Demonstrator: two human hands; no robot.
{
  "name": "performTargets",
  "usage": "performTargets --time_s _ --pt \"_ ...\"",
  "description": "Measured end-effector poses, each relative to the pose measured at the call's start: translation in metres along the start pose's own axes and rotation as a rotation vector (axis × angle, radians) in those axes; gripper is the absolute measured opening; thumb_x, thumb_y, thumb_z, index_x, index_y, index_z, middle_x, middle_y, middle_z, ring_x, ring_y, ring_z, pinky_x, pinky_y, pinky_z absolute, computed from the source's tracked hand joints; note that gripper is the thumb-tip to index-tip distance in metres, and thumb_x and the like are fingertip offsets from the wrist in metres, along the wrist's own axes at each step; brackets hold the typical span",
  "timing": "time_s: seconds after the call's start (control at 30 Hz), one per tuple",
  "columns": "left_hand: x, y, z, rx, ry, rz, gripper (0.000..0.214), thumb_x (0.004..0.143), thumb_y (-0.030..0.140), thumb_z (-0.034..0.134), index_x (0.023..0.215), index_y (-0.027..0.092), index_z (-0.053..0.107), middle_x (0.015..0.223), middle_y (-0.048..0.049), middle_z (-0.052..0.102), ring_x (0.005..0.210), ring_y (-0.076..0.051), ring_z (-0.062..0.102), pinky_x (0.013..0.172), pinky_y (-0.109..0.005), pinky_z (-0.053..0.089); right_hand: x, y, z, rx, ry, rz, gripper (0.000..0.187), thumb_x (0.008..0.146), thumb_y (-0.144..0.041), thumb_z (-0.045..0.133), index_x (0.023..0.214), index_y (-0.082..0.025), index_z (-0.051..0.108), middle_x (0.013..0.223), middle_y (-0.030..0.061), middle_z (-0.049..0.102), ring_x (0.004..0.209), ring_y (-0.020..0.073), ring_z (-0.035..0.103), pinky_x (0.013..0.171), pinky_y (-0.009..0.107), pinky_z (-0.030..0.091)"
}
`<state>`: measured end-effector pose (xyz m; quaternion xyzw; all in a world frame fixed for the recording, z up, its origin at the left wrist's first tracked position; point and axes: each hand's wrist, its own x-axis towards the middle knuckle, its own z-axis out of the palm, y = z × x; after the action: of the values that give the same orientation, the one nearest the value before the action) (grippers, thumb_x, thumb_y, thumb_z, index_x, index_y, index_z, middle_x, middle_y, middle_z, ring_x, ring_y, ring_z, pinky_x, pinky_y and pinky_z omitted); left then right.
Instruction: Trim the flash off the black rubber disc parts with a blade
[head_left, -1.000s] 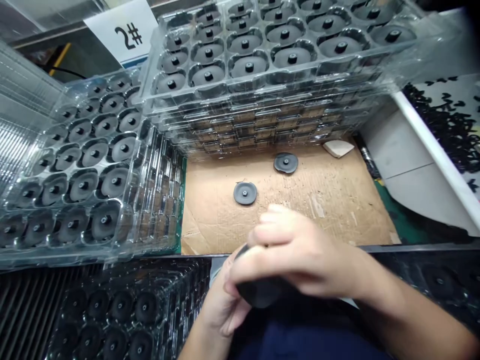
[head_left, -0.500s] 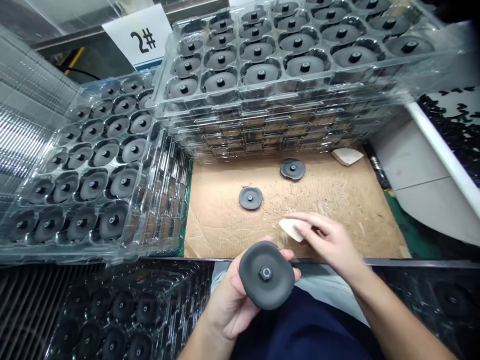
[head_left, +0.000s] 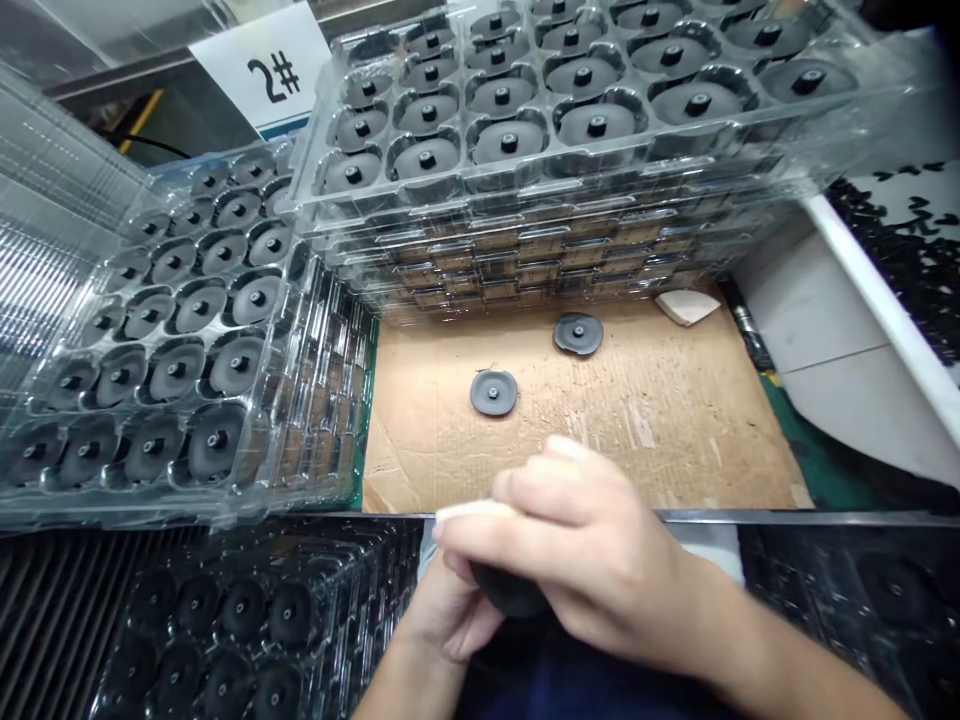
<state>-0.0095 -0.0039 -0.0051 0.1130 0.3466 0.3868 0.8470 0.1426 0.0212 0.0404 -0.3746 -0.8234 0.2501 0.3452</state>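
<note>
the left hand cups a dark round disc from beneath, its grip closed around the rim. the right hand lies across the top, its grip closed on a white pad, and hides most of the disc from view. beyond them, a cardboard sheet carries two more discs and a pale scrap. stacked clear plastic trays full of discs stand ahead and to the left, and a white card reads "2#".

Two rubber discs lie on cardboard; stacked trays behind
</note>
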Motion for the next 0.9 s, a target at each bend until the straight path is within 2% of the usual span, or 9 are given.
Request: performTargets --time_s 0.13,0.27,0.37,0.5,0.6,0.7,0.77,0.83,0.9 --pt "0.000 0.006 -0.001 -0.011 0.004 0.033 0.050 0.052 0.039 0.082 0.098 0.023 0.070 0.096 -0.0004 0.072 0.090 -0.015 0.064 0.084 -0.021 0.048 -0.015 0.000 -0.012 0.177 -0.053 0.310 0.026 0.089 -0.012 0.045 0.101 -0.021 0.066 0.074 0.0001 0.065 0.063 0.0121 0.053 0.061 0.026 0.036" --pt "-0.003 0.012 -0.001 -0.055 -0.077 0.049 0.055 0.054 0.045 0.079 0.104 0.027 0.067 0.104 -0.0021 0.070 0.092 -0.020 0.066 0.086 -0.030 0.049 -0.043 0.008 -0.018 0.718 -0.199 0.503 0.016 0.086 -0.030 0.057 0.092 -0.026 0.071 0.072 -0.0016 0.067 0.060 0.0110 0.058 0.054 0.021 0.041" --pt "-0.002 0.013 0.004 -0.076 -0.070 0.059 0.053 0.055 0.045 0.078 0.103 0.024 0.067 0.103 -0.0029 0.070 0.090 -0.020 0.066 0.084 -0.028 0.049 -0.061 0.017 -0.004 0.964 -0.052 0.742 0.022 0.081 -0.040 0.061 0.087 -0.023 0.073 0.072 0.0018 0.069 0.058 0.0132 0.059 0.049 0.022 0.042" --pt "0.001 0.013 0.006 -0.095 -0.028 0.060 0.053 0.055 0.044 0.078 0.102 0.023 0.067 0.103 -0.0029 0.070 0.091 -0.020 0.066 0.084 -0.026 0.049 -0.069 0.029 0.010 0.995 0.210 0.950 0.020 0.078 -0.037 0.065 0.091 -0.023 0.072 0.081 0.0042 0.072 0.066 0.0161 0.064 0.054 0.024 0.048" --pt "0.002 0.011 0.006 -0.084 -0.013 0.049 0.050 0.057 0.042 0.077 0.103 0.025 0.066 0.107 -0.0026 0.069 0.095 -0.021 0.065 0.085 -0.028 0.049 -0.063 0.027 0.005 0.805 0.331 0.908 0.022 0.080 -0.037 0.063 0.096 -0.024 0.071 0.086 0.0045 0.072 0.070 0.0180 0.065 0.055 0.025 0.050" --pt "0.002 0.007 0.008 -0.048 0.010 0.070 0.051 0.056 0.040 0.079 0.104 0.024 0.066 0.108 -0.0028 0.069 0.098 -0.020 0.064 0.086 -0.026 0.049 -0.044 0.010 -0.002 0.473 0.426 0.709 0.021 0.086 -0.030 0.057 0.105 -0.030 0.067 0.101 0.0016 0.070 0.083 0.0185 0.066 0.063 0.025 0.052" --pt "0.001 0.005 0.011 -0.012 0.037 0.089 0.053 0.056 0.037 0.080 0.105 0.022 0.066 0.104 -0.0024 0.070 0.096 -0.018 0.063 0.085 -0.023 0.048 -0.028 -0.006 -0.001 0.260 0.396 0.493 0.026 0.089 -0.022 0.051 0.113 -0.027 0.062 0.104 0.0030 0.069 0.086 0.0185 0.064 0.069 0.028 0.051" --pt "0.001 0.005 0.012 0.025 0.093 0.094 0.048 0.061 0.032 0.079 0.106 0.022 0.065 0.102 -0.0022 0.070 0.098 -0.019 0.062 0.089 -0.025 0.046 -0.015 -0.018 0.003 0.117 0.298 0.265 0.029 0.090 -0.016 0.046 0.115 -0.017 0.059 0.097 0.0077 0.069 0.082 0.0194 0.063 0.071 0.032 0.049" --pt "-0.001 0.006 0.011 0.037 0.150 0.114 0.044 0.061 0.026 0.079 0.103 0.024 0.066 0.102 -0.0007 0.070 0.098 -0.020 0.063 0.091 -0.028 0.046 -0.007 -0.023 0.007 0.102 0.153 0.157 0.027 0.088 -0.011 0.043 0.109 -0.011 0.061 0.086 0.0079 0.069 0.073 0.0182 0.061 0.067 0.033 0.048"
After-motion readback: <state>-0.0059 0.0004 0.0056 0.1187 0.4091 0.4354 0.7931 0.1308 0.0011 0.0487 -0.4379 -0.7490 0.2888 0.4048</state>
